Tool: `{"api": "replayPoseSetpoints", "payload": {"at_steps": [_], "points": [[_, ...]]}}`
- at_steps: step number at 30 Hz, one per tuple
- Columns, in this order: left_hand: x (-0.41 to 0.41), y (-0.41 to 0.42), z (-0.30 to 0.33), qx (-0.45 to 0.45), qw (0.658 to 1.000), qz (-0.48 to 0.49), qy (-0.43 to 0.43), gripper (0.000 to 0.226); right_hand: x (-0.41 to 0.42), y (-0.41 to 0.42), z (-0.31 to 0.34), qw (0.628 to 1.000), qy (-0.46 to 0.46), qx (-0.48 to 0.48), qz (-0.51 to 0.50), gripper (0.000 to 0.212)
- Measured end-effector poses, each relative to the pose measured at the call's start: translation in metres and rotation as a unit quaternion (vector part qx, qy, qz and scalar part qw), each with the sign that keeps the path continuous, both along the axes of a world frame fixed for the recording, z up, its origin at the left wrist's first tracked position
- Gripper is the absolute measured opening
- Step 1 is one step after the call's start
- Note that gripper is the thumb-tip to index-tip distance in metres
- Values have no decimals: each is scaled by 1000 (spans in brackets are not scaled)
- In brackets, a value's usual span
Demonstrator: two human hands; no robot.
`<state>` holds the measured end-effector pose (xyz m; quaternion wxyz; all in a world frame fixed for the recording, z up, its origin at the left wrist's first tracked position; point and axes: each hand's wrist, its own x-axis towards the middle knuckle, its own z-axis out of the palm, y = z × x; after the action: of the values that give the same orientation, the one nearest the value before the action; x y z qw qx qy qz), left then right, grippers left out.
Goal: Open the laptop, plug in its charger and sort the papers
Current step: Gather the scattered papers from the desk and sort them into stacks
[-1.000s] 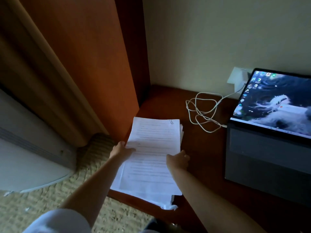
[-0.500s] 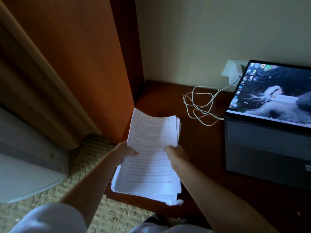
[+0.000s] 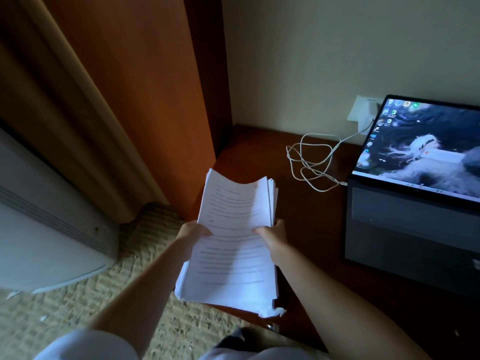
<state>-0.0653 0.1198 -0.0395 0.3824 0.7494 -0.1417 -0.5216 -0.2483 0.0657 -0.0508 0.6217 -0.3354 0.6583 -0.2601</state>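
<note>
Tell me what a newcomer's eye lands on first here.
First, the thick stack of printed papers at the centre, gripped by the left hand and right hand at its side edges over the dark wooden desk. Next, the open laptop at right, its screen lit, with a white charger cable looping from it to the wall socket.

A thick stack of white printed papers [image 3: 233, 245] sits at the near left of the dark desk, its far end curled upward. The open laptop [image 3: 415, 203] stands at the right, screen lit. Its white charger cable [image 3: 314, 162] coils between them, running to the plug [image 3: 363, 114] on the far wall.
</note>
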Motion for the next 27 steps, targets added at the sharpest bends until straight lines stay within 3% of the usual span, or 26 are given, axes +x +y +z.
{"api": "replayPoseSetpoints", "payload": {"at_steps": [4, 8, 13, 19, 23, 27], "points": [[0, 3, 14, -49, 998, 23, 16, 20, -8, -2, 18, 997, -73, -35, -11, 36], [-2, 0, 47, -180, 981, 68, 5, 24, -4, -14, 64, 970, -86, -227, -5, 22], [-13, 5, 85, -306, 946, 72, -77, 60, -5, -15, 106, 929, -112, -352, 19, 29], [-5, 14, 103, -349, 923, 65, -151, 68, -11, -12, 111, 906, -127, -405, 9, 49], [-15, 10, 118, -367, 911, 93, -164, 46, -6, -14, 123, 895, -123, -429, 1, 37], [-18, 11, 121, -382, 905, 108, -151, 60, -2, -14, 133, 887, -119, -446, -36, 39]]}}
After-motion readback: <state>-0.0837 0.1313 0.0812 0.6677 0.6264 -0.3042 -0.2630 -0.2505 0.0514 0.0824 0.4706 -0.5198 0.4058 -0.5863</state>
